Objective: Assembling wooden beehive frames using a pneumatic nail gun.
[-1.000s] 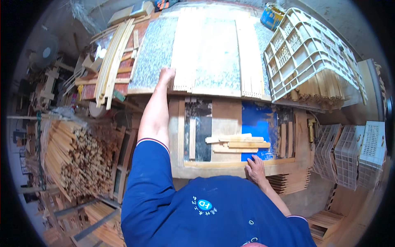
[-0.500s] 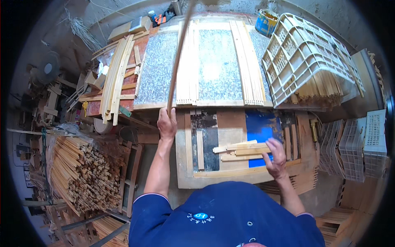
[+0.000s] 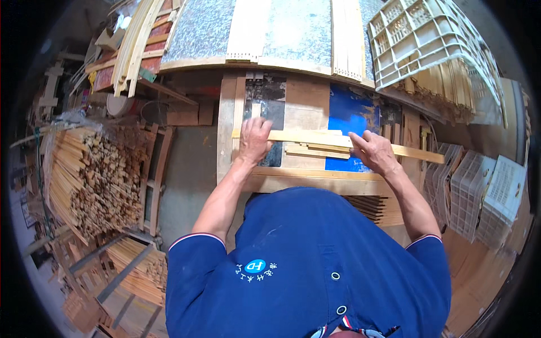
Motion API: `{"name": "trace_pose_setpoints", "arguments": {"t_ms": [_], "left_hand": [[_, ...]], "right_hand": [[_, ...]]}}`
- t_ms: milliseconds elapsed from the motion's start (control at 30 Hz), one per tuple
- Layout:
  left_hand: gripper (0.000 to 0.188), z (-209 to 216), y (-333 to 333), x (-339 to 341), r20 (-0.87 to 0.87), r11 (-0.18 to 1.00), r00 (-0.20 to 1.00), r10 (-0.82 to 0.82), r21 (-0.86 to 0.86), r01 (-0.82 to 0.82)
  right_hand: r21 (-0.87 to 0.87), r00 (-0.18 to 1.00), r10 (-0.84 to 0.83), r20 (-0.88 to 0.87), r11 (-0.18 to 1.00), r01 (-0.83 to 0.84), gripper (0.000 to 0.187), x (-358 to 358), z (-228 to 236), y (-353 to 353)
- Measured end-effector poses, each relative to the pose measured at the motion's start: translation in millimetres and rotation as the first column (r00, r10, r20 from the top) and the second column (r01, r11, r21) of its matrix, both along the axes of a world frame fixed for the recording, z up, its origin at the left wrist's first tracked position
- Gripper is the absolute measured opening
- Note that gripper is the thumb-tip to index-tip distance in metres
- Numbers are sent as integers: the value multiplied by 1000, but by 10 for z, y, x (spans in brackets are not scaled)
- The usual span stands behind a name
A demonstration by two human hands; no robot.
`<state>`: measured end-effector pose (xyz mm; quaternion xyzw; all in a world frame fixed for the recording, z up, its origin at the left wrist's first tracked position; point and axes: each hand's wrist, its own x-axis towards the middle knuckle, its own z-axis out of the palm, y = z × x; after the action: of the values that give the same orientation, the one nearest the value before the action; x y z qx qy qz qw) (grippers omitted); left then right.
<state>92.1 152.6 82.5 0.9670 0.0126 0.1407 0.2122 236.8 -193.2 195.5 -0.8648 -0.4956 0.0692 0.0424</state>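
A long, pale wooden strip (image 3: 307, 137) lies crosswise in front of me, above the low bench (image 3: 315, 181). My left hand (image 3: 255, 139) is closed round it near its left end. Farther right, my right hand (image 3: 376, 153) grips the same strip, whose right end juts well past the fingers. Several shorter wooden pieces (image 3: 315, 152) rest just beneath and on the near side of it, partly covered by the strip and my right hand. A blue panel (image 3: 344, 107) and a bare wood panel (image 3: 307, 101) show on the bench top.
Beyond the bench stands a higher table with grey speckled sheets (image 3: 296, 28) and rows of strips (image 3: 347, 39). A white plastic crate (image 3: 420, 42) leans at the right over more strips. Stacked crates (image 3: 470, 186) stand farther right. At left is a large strip bundle (image 3: 96, 180).
The long strip in my left hand has swung from upright to crosswise. My right hand has left the short pieces and taken hold of it. The view has tilted downward.
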Motion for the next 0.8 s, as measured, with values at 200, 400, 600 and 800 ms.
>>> {"name": "trace_pose_setpoints", "arguments": {"t_ms": [200,400,600,800], "left_hand": [[48,-263,-674,-124,27,980,981,-190,-46,191],[39,-599,-1344,-353,-139,975,965,-222,-39,219],[46,-605,-1430,-417,-142,994,985,-100,-50,94],[44,-743,-1442,-312,-109,992,993,53,118,-40]], "right_hand": [[148,983,-118,140,984,98,37,671,-1123,85],[152,972,-179,150,976,156,31,1266,-1821,358],[183,964,-231,131,961,206,33,1444,-1932,377],[225,984,-136,-119,961,160,44,1217,-1613,492]]}}
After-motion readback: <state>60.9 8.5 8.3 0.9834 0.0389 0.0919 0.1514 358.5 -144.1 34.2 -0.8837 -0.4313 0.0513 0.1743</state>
